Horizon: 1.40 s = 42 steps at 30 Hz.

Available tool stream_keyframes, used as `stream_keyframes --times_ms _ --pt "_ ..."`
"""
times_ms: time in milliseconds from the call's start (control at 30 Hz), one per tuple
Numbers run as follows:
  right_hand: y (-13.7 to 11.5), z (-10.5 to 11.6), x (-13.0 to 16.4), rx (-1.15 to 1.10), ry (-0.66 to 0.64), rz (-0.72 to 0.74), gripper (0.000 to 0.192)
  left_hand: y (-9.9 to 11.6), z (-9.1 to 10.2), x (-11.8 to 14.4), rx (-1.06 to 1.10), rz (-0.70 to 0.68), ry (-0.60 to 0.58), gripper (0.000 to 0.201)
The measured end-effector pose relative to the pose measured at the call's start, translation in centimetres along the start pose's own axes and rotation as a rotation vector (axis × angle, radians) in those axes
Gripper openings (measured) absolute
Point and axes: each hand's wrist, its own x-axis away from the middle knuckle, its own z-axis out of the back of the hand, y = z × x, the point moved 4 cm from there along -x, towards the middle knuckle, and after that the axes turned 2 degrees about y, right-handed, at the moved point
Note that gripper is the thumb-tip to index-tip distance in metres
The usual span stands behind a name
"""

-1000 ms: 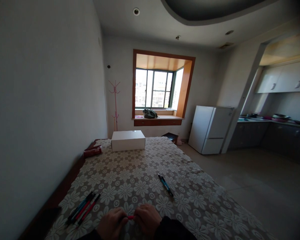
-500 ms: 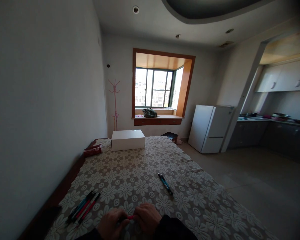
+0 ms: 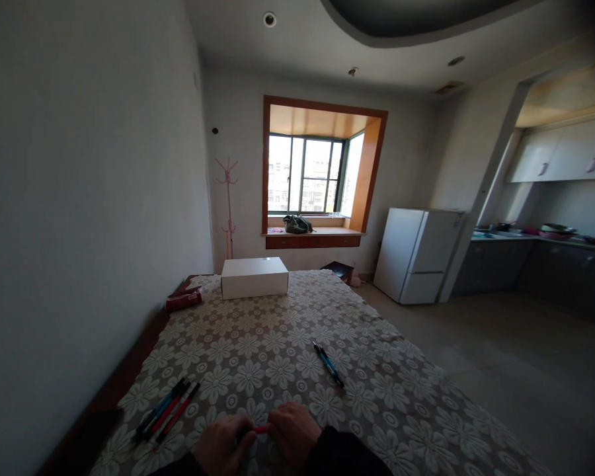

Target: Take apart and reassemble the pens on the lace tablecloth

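Observation:
Both hands are close together over the near part of the tablecloth. Between them a short stretch of a red pen [image 3: 260, 430] shows; its ends are hidden in the fingers. My left hand [image 3: 224, 441] is closed around the dark end of the pen. My right hand [image 3: 291, 431] grips its red end from the other side. Left of my hands lie several pens [image 3: 164, 411] side by side, some blue, some red, with black ends. Farther off to the right, two blue-and-black pens [image 3: 328, 365] lie against each other on the cloth.
The table wears a floral lace tablecloth [image 3: 277, 373]. A white box [image 3: 254, 279] stands at its far end, with a dark red pouch-like item [image 3: 184, 299] to the left. A wall [image 3: 94, 218] runs along the left side. A white fridge [image 3: 416, 254] stands beyond the table on the right.

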Motion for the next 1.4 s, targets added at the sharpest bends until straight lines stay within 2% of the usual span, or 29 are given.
stream_keyframes --times_ms 167,333,567,667,867,1233,1400 --pt "-0.4 0.6 0.0 0.004 0.000 0.020 0.032 -0.3 -0.4 0.2 -0.054 -0.009 -0.002 0.039" --pt "-0.6 0.5 -0.2 0.030 -0.004 0.056 0.034 -0.6 -0.7 0.3 -0.112 -0.033 0.064 0.039" --pt "-1.0 0.6 -0.4 0.031 0.018 0.090 0.037 -1.5 -0.9 -0.4 -0.079 -0.050 -0.014 0.039" --pt "-1.0 0.2 -0.5 0.090 -0.006 0.089 0.033 -1.5 -1.0 -0.4 -0.126 -0.040 -0.070 0.042" --pt "-0.6 -0.8 -0.7 0.151 -0.052 0.118 0.020 -0.6 -0.6 0.2 -0.236 -0.011 -0.027 0.044" --pt "-1.1 -0.2 -0.9 0.216 0.032 0.164 0.020 -0.6 -0.5 0.2 -0.186 0.017 -0.018 0.045" --pt "-0.4 0.4 -0.8 0.174 0.083 0.102 0.011 -0.7 -0.5 0.0 -0.164 0.039 -0.003 0.038"
